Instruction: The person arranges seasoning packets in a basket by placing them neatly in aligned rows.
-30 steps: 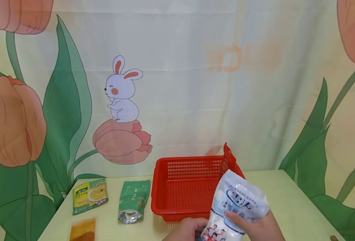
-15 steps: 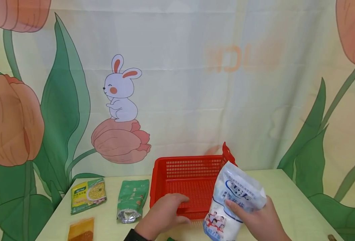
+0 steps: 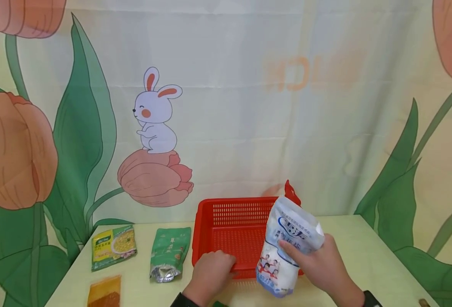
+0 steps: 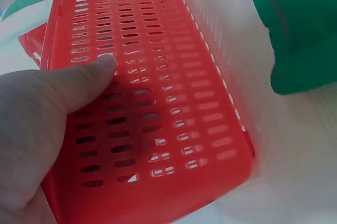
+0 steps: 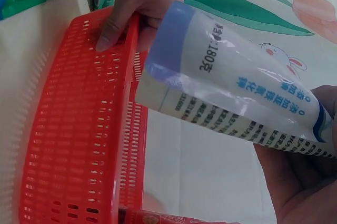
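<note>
Packet point(image 3: 276, 261) between hands point(image 3: 213, 273) point(image 3: 323, 267), seemingly above table point(image 3: 349, 243).

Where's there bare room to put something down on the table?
A roomy bare patch of table lies between the red basket and the table's right edge. A narrow strip runs between the yellow-green packet and the green pouch. It's crowded at the basket's front, with the left fingers on the rim and the right fingers holding the white bag.
</note>
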{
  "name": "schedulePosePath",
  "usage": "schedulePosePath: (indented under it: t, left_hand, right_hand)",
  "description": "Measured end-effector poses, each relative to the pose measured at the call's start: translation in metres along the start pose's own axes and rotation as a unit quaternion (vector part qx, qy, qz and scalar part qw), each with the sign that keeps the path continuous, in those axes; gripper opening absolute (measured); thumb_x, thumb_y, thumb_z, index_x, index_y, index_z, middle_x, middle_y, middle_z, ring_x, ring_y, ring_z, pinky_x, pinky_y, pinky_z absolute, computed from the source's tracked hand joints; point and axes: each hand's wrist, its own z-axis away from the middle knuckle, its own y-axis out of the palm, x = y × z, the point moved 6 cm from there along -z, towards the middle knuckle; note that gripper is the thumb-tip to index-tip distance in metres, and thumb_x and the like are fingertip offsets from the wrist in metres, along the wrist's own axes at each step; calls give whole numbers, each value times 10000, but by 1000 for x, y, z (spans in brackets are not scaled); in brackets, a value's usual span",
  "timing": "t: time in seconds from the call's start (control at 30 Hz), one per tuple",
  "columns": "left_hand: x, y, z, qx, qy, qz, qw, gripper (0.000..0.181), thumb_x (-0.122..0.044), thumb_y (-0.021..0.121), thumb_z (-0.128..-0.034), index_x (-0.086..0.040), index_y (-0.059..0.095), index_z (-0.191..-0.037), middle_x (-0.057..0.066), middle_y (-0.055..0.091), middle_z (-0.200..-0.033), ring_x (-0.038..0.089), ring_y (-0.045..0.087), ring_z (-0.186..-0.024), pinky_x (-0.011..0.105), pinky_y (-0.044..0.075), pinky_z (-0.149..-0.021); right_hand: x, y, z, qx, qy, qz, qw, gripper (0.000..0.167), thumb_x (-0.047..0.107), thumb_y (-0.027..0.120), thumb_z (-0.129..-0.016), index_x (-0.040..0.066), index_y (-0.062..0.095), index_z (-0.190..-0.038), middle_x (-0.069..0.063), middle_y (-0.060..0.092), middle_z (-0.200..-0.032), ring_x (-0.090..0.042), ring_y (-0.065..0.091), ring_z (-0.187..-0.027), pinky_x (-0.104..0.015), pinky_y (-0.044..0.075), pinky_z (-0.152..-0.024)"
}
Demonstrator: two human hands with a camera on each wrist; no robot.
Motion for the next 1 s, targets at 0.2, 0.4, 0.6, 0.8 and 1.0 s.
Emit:
schedulePosePath:
  t: [0.2, 0.4, 0.6, 0.8, 1.0]
  left_hand:
    - [-1, 0, -2, -40, -100, -71, 9999, 202, -294, 850, -827, -171, 826, -986, -58, 755, -755, 87, 570, -590, 333, 592, -747]
    - [0, -1, -2, -6, -158, -41, 9999, 219, -298, 847, -828, -175, 825, -1009, -53, 761, -771, 97, 564, -593, 348, 591, -766]
    - [-1, -1, -1, 8, -124, 1, 9999, 208, -290, 843, -833, -172, 824, -1003, -50, 757, -763, 96, 564, -591, 340, 593, -763]
    - [1, 1, -2, 1, -107, 43, 9999, 215, -293, 846, -830, -173, 825, -1007, -55, 757, -763, 89, 550, -583, 327, 586, -762]
    - [2, 0, -3, 41, -135, 205, 9997, 225, -293, 854, -823, -185, 824, -1018, -63, 749, -759, 91, 548, -586, 336, 592, -783]
  right_hand:
    - [10, 7, -27, -44, -173, 618, 9979, 467, 298, 850, -850, 98, 652, -1223, -135, 760, -1140, -316, 771, -968, -400, 639, -693]
    - [6, 24, -65, -25, -8, 1181, 9930, 497, 318, 809, -890, 77, 645, -1292, -141, 756, -1153, -314, 773, -959, -402, 638, -700]
    - [-6, 40, -95, 57, 473, 1661, 9850, 516, 326, 777, -917, 59, 620, -1330, -137, 755, -1097, -261, 774, -819, -407, 632, -626]
    - [-15, 57, -114, 311, 787, 1972, 9767, 489, 285, 701, -977, 37, 589, -1383, -132, 746, -1085, -244, 757, -782, -463, 634, -661]
    - [-25, 72, -128, 734, 1269, 2178, 9649, 397, 256, 638, -1011, 34, 618, -1339, -108, 741, -1003, -227, 736, -710, -472, 635, -655]
